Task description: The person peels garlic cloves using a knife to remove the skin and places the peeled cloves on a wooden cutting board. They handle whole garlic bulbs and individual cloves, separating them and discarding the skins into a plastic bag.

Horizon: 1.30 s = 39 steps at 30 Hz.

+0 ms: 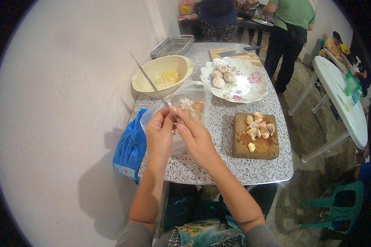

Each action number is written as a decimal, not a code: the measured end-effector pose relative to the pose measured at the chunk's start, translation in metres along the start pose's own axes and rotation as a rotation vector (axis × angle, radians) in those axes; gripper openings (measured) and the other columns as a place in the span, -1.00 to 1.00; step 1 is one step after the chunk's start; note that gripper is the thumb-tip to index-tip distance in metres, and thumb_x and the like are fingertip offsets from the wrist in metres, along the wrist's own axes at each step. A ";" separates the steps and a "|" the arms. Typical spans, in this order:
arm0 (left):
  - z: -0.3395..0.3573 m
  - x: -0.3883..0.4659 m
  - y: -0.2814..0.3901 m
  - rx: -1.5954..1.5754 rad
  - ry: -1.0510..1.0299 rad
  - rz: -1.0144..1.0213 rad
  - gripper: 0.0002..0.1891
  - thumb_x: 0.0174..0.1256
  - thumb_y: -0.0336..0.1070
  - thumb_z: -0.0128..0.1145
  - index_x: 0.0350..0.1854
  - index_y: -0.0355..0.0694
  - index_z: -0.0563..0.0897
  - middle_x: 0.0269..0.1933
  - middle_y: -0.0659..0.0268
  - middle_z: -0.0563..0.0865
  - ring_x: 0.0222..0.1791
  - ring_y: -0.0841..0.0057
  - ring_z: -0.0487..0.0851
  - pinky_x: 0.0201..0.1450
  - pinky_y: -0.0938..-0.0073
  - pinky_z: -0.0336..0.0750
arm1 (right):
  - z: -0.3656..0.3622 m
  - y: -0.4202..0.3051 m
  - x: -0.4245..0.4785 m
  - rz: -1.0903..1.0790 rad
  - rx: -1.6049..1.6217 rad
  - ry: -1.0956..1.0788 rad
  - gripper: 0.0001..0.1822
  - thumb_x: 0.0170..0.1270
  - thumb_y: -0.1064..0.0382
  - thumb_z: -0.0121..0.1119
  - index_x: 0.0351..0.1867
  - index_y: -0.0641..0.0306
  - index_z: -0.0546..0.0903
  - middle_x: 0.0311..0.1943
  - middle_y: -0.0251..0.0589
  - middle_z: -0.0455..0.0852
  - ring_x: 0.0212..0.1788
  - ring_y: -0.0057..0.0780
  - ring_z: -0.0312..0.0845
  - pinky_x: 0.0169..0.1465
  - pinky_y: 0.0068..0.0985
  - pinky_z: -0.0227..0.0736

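Observation:
A long thin knife blade (pixel 151 82) points up and to the left from between my hands. My right hand (pixel 194 136) is closed around the knife's lower end. My left hand (pixel 161 128) pinches something small, perhaps a garlic clove, against the blade; fingers hide most of it. Beneath both hands lies a clear plastic bag (pixel 206 95) with papery skins (pixel 187 103) in it. To the right, a thick wooden block (pixel 239 145) bears a pile of unpeeled garlic cloves (pixel 259 126) and one peeled clove (pixel 251 147).
Behind the bag, a cream bowl (pixel 139 74) holds chopped yellowish pieces. A scalloped plate (pixel 250 92) carries several garlic bulbs. Farther back are a wire-like basket (pixel 173 44) and a cutting board (pixel 215 55) with a cleaver (pixel 235 52). A blue towel (pixel 130 148) hangs at left. People stand beyond.

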State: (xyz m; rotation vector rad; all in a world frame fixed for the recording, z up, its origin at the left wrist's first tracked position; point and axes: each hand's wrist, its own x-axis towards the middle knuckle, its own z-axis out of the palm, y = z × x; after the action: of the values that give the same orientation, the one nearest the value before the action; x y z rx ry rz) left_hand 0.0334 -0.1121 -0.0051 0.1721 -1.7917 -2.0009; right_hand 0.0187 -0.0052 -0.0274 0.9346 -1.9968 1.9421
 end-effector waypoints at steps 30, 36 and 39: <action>0.008 -0.007 -0.008 0.183 0.078 0.284 -0.89 0.19 -0.55 0.05 -0.26 -0.40 0.57 -0.36 0.32 0.65 -0.39 0.70 0.57 -0.34 0.70 0.46 | -0.003 -0.021 -0.001 0.044 -0.209 0.128 -0.60 0.28 0.15 -0.04 0.08 0.30 0.43 -0.30 0.07 0.48 -0.24 -0.03 0.45 -0.16 -0.28 0.36; 0.016 -0.012 0.003 0.160 0.085 0.249 -0.89 0.20 -0.52 0.07 -0.24 -0.39 0.58 -0.34 0.32 0.66 -0.39 0.71 0.57 -0.34 0.69 0.47 | -0.004 -0.016 0.001 0.026 -0.154 0.166 -0.62 0.29 0.16 -0.06 0.06 0.33 0.45 -0.31 0.07 0.50 -0.24 -0.07 0.45 -0.15 -0.31 0.36; 0.012 -0.009 0.006 0.103 0.045 0.124 -0.87 0.21 -0.48 0.08 -0.22 -0.37 0.59 -0.34 0.33 0.66 -0.38 0.71 0.57 -0.33 0.69 0.46 | -0.006 -0.010 0.000 0.172 0.079 0.119 -0.62 0.31 0.14 -0.07 0.05 0.34 0.47 -0.36 -0.04 0.53 -0.32 -0.25 0.46 -0.23 -0.40 0.37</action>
State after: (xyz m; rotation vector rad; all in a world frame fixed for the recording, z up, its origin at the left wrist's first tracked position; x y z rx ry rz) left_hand 0.0382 -0.0980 0.0008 0.1340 -1.8316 -1.8076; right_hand 0.0223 0.0015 -0.0185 0.6646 -2.0047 2.1261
